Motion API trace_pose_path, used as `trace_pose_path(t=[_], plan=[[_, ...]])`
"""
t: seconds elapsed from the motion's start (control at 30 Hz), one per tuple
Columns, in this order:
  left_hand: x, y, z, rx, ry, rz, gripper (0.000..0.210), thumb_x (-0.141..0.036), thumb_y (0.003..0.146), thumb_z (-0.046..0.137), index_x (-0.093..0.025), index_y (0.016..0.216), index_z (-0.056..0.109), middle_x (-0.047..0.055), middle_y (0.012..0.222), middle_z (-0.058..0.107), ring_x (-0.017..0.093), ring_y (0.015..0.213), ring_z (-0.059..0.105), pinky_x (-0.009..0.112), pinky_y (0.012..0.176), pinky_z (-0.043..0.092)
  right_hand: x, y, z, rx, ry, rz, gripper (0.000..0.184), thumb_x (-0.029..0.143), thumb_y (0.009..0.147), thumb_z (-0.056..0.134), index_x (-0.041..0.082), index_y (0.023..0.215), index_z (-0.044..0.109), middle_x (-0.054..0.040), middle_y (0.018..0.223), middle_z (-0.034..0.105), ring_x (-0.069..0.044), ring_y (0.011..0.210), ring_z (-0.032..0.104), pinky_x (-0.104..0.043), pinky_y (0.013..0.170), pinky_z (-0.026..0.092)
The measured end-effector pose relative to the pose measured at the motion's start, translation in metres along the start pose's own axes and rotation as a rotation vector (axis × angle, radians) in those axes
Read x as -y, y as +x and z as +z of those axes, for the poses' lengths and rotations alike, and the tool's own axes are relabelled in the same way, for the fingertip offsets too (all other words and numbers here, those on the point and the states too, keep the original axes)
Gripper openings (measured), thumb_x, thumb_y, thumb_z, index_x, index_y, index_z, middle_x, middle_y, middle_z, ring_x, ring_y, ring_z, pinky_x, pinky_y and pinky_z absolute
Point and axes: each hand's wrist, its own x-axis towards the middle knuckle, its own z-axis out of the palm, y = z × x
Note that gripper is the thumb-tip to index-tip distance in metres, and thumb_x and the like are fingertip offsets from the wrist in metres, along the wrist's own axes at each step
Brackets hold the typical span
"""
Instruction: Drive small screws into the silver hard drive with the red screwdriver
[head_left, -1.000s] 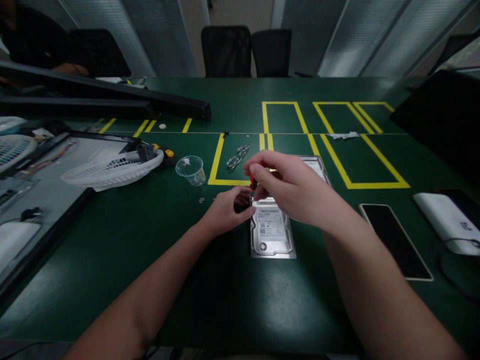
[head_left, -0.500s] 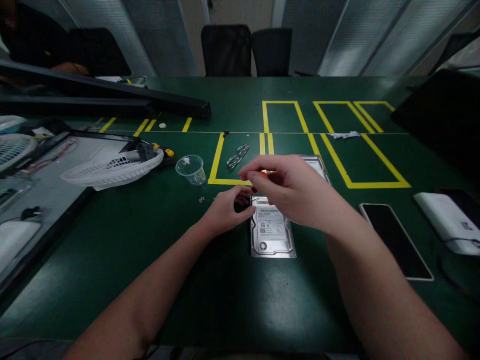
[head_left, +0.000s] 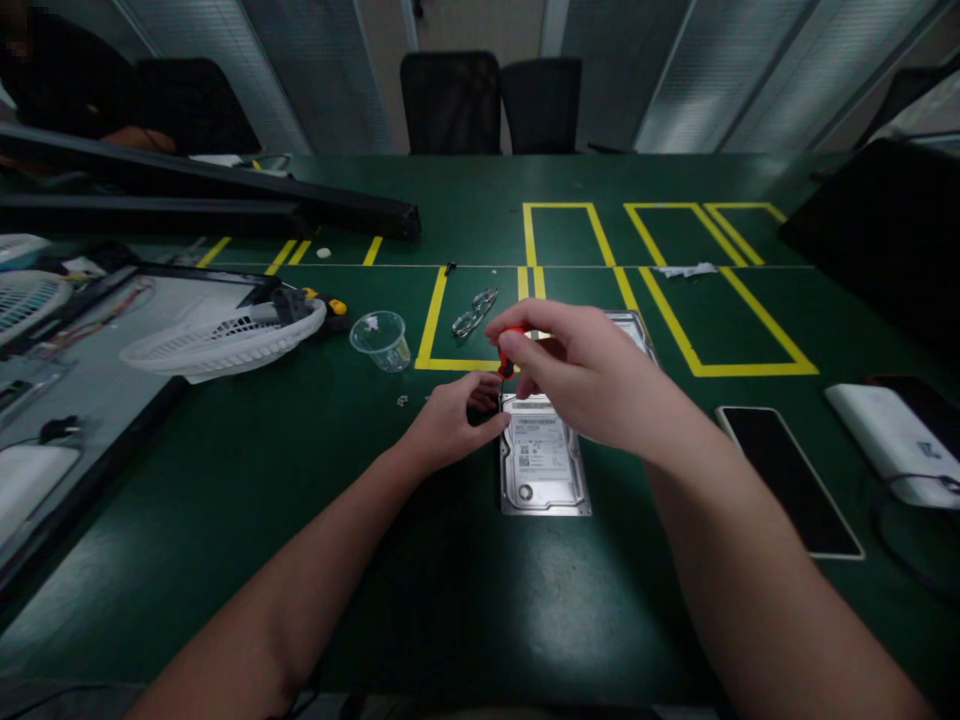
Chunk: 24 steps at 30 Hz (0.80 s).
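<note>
A silver hard drive (head_left: 544,458) with a white label lies flat on the green table. My left hand (head_left: 456,418) grips its far left corner, thumb on the top face and fingers curled at the edge. Between the thumb and fingers of my right hand (head_left: 581,372) is a small red and black screwdriver (head_left: 507,369), held nearly upright. Its thin shaft points down at the drive's far left corner; whether the tip sits in a screw I cannot tell. Partly hidden behind my right hand is another silver drive-like piece (head_left: 636,328). Several tiny screws (head_left: 403,400) lie left of my left hand.
A clear plastic cup (head_left: 381,342) and glasses (head_left: 474,312) stand beyond my hands. To the right are a phone (head_left: 787,480) and a white power bank (head_left: 896,440). White fan-like covers (head_left: 225,340) and a flat panel fill the left. Someone sits at the far left.
My right hand has shifted slightly, and the screwdriver has turned more upright, with its handle and shaft now showing. My left hand and the hard drive have stayed in place.
</note>
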Motion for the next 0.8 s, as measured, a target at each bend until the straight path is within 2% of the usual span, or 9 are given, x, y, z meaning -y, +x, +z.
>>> trace_pose_path(t=[0.1,0.23,0.33,0.47,0.53,0.63,0.8], plan=[[0.0020,0.0002,0.0003,-0.004,0.005,0.012,0.032,-0.031,0.091,0.079,-0.016,0.117,0.067,0.010,0.108,0.079,0.022,0.095,0.077,0.038,0.088,0.065,0.0036,-0.0011,-0.0009,-0.008,-0.024,0.019,0.016,0.033,0.104,0.065,0.019,0.100,0.072,-0.0015,0.085,0.069,-0.014,0.065,0.057,-0.031,0.057,0.039],[0.0009,0.0009,0.0000,-0.016,0.014,0.031,0.027,-0.028,0.090,0.079,-0.017,0.111,0.067,0.009,0.103,0.080,0.022,0.092,0.077,0.036,0.086,0.065,0.0037,-0.0033,-0.0003,-0.015,-0.040,0.034,0.011,0.030,0.099,0.071,0.021,0.093,0.068,0.0017,0.073,0.060,-0.013,0.060,0.052,-0.030,0.052,0.035],[-0.0006,0.0013,-0.0004,-0.023,0.036,0.055,0.024,-0.027,0.089,0.079,-0.016,0.107,0.068,0.010,0.103,0.079,0.021,0.091,0.077,0.035,0.084,0.065,0.0029,-0.0039,0.0011,0.011,-0.028,0.035,0.007,0.028,0.099,0.070,0.021,0.097,0.069,0.0006,0.081,0.065,-0.014,0.062,0.056,-0.029,0.052,0.038],[0.0005,0.0009,0.0003,-0.024,0.042,0.051,0.025,-0.028,0.089,0.079,-0.016,0.109,0.067,0.009,0.105,0.079,0.021,0.091,0.077,0.035,0.084,0.065,0.0053,-0.0025,0.0015,0.062,-0.005,-0.046,0.014,0.024,0.104,0.064,0.020,0.104,0.076,-0.0040,0.102,0.076,-0.019,0.084,0.067,-0.032,0.070,0.047],[0.0017,0.0004,0.0009,-0.027,0.046,0.043,0.027,-0.028,0.090,0.079,-0.017,0.111,0.066,0.008,0.104,0.079,0.021,0.090,0.076,0.035,0.085,0.065,0.0067,-0.0014,0.0008,0.092,-0.003,-0.051,0.020,0.029,0.107,0.063,0.018,0.101,0.078,-0.0047,0.097,0.076,-0.020,0.088,0.068,-0.034,0.075,0.047],[0.0014,-0.0001,0.0010,-0.030,0.037,0.042,0.029,-0.029,0.090,0.078,-0.017,0.113,0.065,0.008,0.105,0.078,0.020,0.091,0.076,0.035,0.085,0.065,0.0064,-0.0003,-0.0001,0.100,-0.011,-0.027,0.024,0.034,0.109,0.060,0.018,0.100,0.077,-0.0043,0.093,0.075,-0.020,0.085,0.068,-0.034,0.073,0.046],[-0.0036,0.0000,-0.0007,-0.013,0.014,0.030,0.027,-0.028,0.090,0.077,-0.017,0.111,0.064,0.009,0.110,0.077,0.019,0.091,0.075,0.034,0.086,0.064,0.0012,-0.0001,0.0010,0.051,0.011,-0.012,0.027,0.028,0.112,0.051,0.019,0.123,0.073,-0.0060,0.104,0.075,-0.020,0.088,0.071,-0.033,0.074,0.049]])
